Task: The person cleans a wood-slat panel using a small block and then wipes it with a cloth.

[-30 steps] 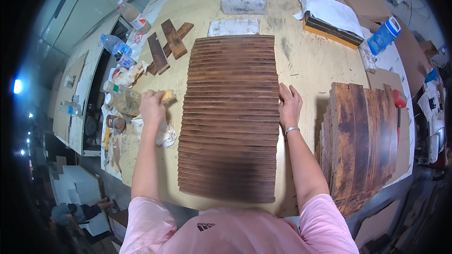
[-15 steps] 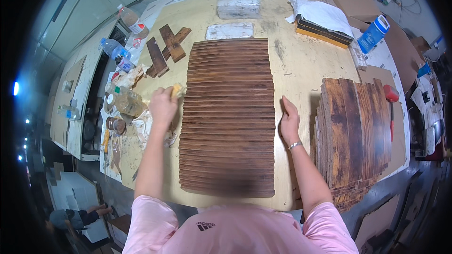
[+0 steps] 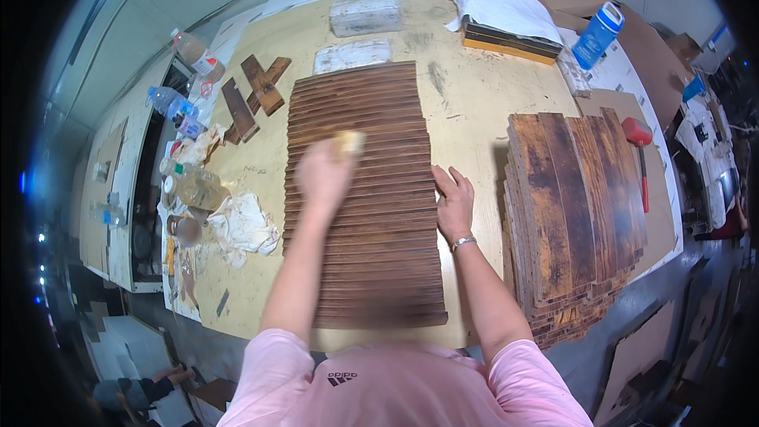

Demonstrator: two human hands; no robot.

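A row of narrow dark-brown wooden strips [image 3: 368, 213] lies packed side by side in front of me. My left hand [image 3: 322, 178] is over its upper middle, closed on a small yellowish sponge [image 3: 349, 142] that meets the strips; both are blurred by motion. Along the right edge of the strips rests my right hand [image 3: 455, 204], holding nothing, its fingers spread and its thumb side against the strip ends.
Left of the strips lie a stained white cloth [image 3: 243, 228], bottles of yellowish liquid [image 3: 196, 190] and a few loose boards [image 3: 261, 87]. On the right stand stacked brown planks [image 3: 581, 198] beside a red mallet [image 3: 637, 133]. White-wrapped blocks [image 3: 353, 55] sit behind.
My left hand has swung from beside the strips' left edge onto their top with the sponge. My right hand has come against their right edge. The whole view has shifted somewhat.
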